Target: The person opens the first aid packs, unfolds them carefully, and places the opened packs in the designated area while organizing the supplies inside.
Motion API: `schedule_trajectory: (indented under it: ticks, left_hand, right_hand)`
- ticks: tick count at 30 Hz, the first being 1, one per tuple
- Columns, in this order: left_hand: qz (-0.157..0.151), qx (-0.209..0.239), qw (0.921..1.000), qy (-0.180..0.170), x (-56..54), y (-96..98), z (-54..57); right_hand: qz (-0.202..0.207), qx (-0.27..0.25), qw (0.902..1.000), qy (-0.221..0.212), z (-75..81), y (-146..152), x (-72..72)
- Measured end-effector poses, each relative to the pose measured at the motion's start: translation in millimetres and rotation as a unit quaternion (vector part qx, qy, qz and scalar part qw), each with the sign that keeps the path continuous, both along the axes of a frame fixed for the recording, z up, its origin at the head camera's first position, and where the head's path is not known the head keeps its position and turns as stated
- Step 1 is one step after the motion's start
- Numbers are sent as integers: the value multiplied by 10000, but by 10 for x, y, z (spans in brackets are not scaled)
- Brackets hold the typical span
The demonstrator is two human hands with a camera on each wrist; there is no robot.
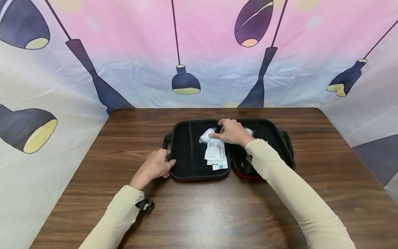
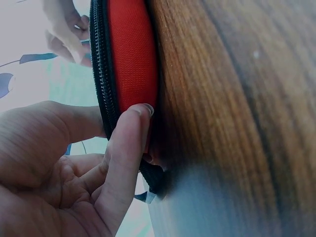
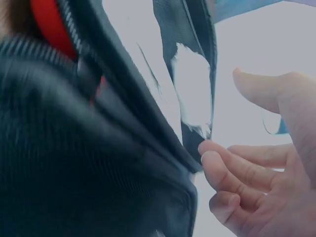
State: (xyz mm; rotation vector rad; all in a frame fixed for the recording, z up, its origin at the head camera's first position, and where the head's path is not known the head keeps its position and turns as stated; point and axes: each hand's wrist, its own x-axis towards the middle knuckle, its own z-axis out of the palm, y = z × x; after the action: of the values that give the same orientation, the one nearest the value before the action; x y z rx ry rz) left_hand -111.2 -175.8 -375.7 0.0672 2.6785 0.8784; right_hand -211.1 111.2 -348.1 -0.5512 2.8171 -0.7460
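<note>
Where the black case (image 1: 181, 148) lies: spread out flat, with its left edge at the left grip (image 1: 153, 167) and its middle under the right grip (image 1: 231, 132). It is probably laid like this so both insides are easy to reach.
Case count: one, in two halves, with a red outside (image 2: 133, 59) and a black zip (image 2: 105, 74) on the edge by the left grip.
Left grip: pinching the case edge, one fingertip on the red part, perhaps so the case does not slide.
Right grip: wide, thumb and fingers apart, with nothing in it that I can see. It hangs over the case, maybe to be close to the small things.
White roll (image 1: 205, 136): one, in clear wrap, near the right grip's thumb. I cannot tell if they touch.
Paper packets (image 1: 215, 150): at least three, just on the near side of the right grip. They overlap, which likely saves room.
Other white thing (image 1: 249, 131): one, partly hidden by the right grip, so I cannot name it.
Black strap (image 1: 167, 139): one, just past the left grip.
Brown surface (image 1: 192, 214): one, under both grips.
Painted lamps (image 1: 186, 81): seven or more, on the cloth (image 1: 140, 41) far beyond both grips.
</note>
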Motion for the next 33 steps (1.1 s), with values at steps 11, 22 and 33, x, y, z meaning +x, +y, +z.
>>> schedule_trajectory:
  ticks: [11, 22, 33]
  left_hand:
    - [-53, -90, 9999, 97, -5, 28, 28]
    - [15, -72, 10000, -3, 6, 33, 23]
    - [-51, -81, 9999, 78, 16, 14, 19]
  right_hand:
    - [-326, 209, 9992, -12, -119, -254, -20]
    - [-166, -250, 9995, 17, -62, -175, -20]
    - [-235, -503, 9985, -34, 188, 511, 49]
